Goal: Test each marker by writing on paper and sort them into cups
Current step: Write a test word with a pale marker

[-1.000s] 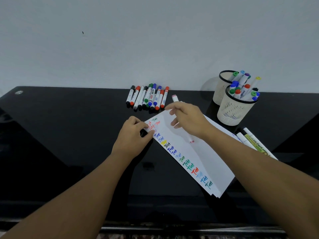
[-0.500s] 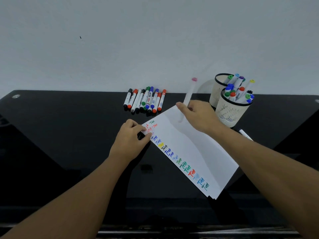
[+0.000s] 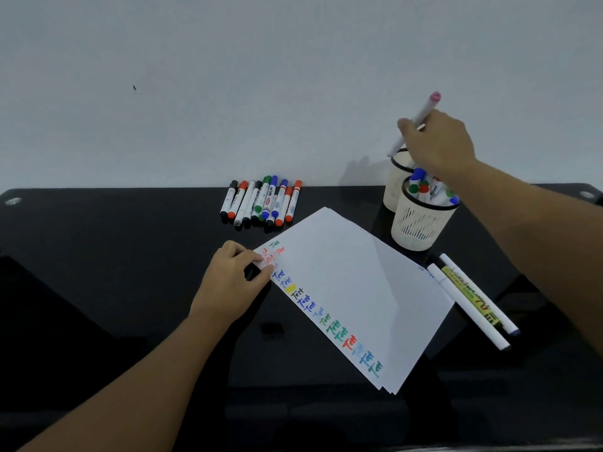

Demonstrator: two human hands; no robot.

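Observation:
My right hand [image 3: 439, 143] grips a white marker with a pink cap [image 3: 421, 117], tilted, its lower end just above the rear cream cup [image 3: 393, 187]. The front cream cup [image 3: 421, 228] holds several markers with coloured caps. White paper [image 3: 352, 288] lies slanted on the black table, with a column of coloured "Test" marks along its left edge. My left hand [image 3: 233, 282] pinches the paper's upper left corner. A row of several markers [image 3: 261, 203] lies at the table's back edge.
Three markers [image 3: 470, 301], two white and one yellow-green, lie side by side right of the paper, in front of the cups. A pale wall rises directly behind the glossy black table [image 3: 114, 272].
My right hand has lifted the pink-capped marker off the paper and carried it up and right to above the rear cup. My left hand has stayed on the paper's corner.

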